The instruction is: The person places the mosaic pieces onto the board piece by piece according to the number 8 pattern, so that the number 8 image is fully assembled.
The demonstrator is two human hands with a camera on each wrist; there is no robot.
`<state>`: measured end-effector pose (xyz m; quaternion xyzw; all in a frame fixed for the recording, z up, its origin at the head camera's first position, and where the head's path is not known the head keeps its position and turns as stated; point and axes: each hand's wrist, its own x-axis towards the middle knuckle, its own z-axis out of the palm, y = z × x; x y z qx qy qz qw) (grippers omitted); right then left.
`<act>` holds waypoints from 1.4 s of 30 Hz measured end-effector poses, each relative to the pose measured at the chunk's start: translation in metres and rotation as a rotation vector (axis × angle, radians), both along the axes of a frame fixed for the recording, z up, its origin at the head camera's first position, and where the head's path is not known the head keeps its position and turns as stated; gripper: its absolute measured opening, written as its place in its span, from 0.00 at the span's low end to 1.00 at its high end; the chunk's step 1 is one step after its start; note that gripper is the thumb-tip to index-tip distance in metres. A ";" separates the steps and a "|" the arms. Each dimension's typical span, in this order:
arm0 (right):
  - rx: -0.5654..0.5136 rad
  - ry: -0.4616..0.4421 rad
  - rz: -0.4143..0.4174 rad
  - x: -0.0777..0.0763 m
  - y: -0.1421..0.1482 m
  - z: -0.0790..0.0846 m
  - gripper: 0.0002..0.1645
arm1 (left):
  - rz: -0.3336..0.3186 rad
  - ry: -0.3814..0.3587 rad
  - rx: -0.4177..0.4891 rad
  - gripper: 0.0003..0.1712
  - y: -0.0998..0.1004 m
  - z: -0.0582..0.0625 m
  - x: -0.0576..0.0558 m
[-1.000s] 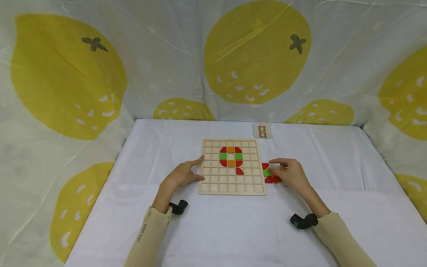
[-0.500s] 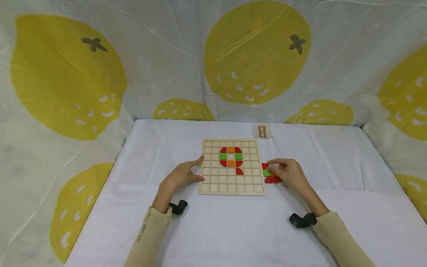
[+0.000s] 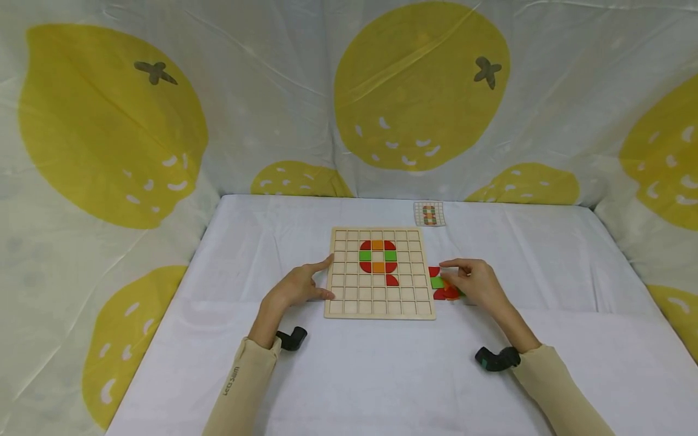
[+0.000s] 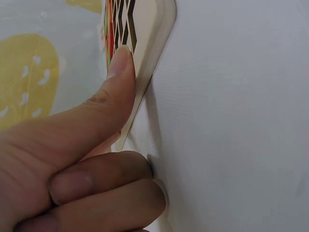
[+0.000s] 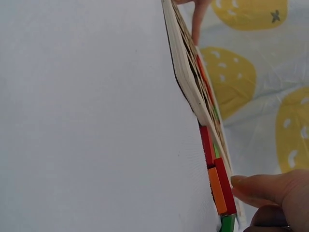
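A square wooden grid board [image 3: 349, 307] lies on the white cloth. Set in its cells are red rounded pieces [image 3: 390, 245], orange squares [image 3: 377, 267] and green squares [image 3: 365, 256], forming a ring, with one more red piece [image 3: 392, 280] below. My left hand [image 3: 294, 286] rests its outstretched thumb and index finger on the board's left edge, the other fingers curled beneath. Loose red, orange and green pieces [image 3: 438, 283] lie along the right edge. Over them is my right hand [image 3: 478, 283]; its thumb [image 5: 251, 186] is close to a red piece [image 5: 225, 186], and contact is unclear.
Behind the board, a small card [image 3: 429, 214] with a printed grid pattern lies on the cloth-covered table [image 3: 382, 375]. A lemon-print cloth [image 3: 420, 85] hangs behind and at both sides. Each wrist carries a black device [image 3: 497, 359].
My right hand has shifted very slightly, showing a little more of the loose orange and green pieces. My left hand and the board have stayed still.
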<state>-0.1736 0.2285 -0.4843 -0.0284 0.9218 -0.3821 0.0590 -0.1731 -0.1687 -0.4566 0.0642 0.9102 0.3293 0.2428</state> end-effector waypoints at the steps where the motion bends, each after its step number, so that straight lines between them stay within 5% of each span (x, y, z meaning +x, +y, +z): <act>1: 0.001 -0.004 -0.002 0.000 0.001 0.000 0.17 | -0.002 0.003 -0.008 0.57 0.000 0.000 0.000; 42: 0.008 -0.047 0.004 0.004 0.019 0.001 0.17 | 0.012 0.015 0.000 0.56 0.002 0.000 -0.004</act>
